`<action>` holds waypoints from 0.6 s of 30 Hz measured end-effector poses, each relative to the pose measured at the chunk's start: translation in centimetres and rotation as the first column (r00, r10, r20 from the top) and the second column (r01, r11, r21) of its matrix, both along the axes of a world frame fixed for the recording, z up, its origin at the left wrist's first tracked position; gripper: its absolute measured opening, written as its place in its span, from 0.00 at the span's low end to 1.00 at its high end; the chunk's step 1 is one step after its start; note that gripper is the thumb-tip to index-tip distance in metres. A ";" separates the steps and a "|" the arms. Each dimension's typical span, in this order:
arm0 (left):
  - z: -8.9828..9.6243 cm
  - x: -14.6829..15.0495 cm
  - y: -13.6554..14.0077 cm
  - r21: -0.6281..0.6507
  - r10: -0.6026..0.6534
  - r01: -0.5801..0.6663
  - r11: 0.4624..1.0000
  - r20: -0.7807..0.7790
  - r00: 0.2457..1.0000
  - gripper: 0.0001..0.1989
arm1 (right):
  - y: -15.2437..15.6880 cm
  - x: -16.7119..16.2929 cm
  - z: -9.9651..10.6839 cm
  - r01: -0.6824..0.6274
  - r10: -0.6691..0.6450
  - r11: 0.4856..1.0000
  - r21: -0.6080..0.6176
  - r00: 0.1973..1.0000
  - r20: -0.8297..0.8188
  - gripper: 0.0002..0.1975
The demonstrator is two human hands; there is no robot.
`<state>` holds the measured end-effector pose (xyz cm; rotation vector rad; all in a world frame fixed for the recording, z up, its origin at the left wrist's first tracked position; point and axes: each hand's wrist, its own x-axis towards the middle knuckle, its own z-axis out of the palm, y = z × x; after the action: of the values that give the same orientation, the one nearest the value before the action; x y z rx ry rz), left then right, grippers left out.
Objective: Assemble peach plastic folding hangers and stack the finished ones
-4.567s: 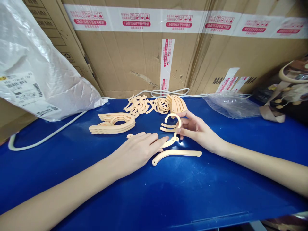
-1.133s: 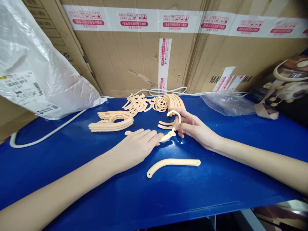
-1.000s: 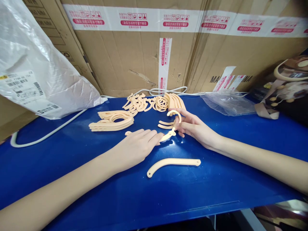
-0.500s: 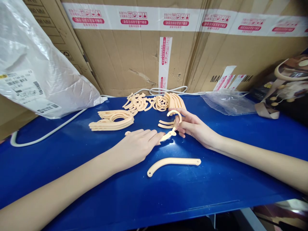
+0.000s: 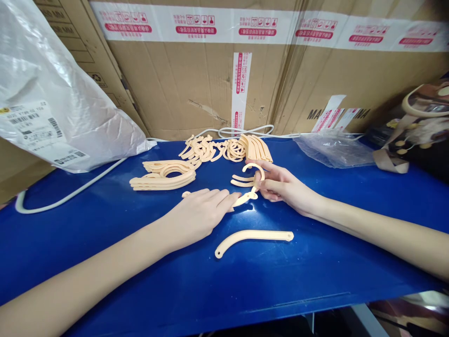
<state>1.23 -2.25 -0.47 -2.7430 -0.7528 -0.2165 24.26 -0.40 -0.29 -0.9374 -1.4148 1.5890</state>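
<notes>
Probably light and stiff, the hook (image 5: 262,172) is best pinched low, as my right hand (image 5: 280,183) does; toward eight o'clock, my left hand (image 5: 203,209) grips the hanger arm (image 5: 242,200).

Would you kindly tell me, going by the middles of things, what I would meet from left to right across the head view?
White plastic bag, stack of beige pieces, left hand, beige hook, right hand, clear plastic wrapping, beige strap.
</notes>
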 end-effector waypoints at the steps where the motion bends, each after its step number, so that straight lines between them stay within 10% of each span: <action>1: 0.0 0.0 0.0 -0.002 0.002 -0.002 1.000 0.000 1.000 0.17 | 0.0 0.0 0.0 -0.003 0.003 1.000 -0.003 1.000 0.002 0.30; 18: -0.1 -0.1 0.0 -0.149 0.046 -0.043 0.988 0.012 0.999 0.17 | -0.1 -0.2 0.0 -0.029 0.025 0.997 0.076 0.999 0.046 0.26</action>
<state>1.15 -2.25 -0.53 -2.8630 -0.8664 -0.1796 24.09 -0.48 -0.34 -0.9177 -1.5152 1.5305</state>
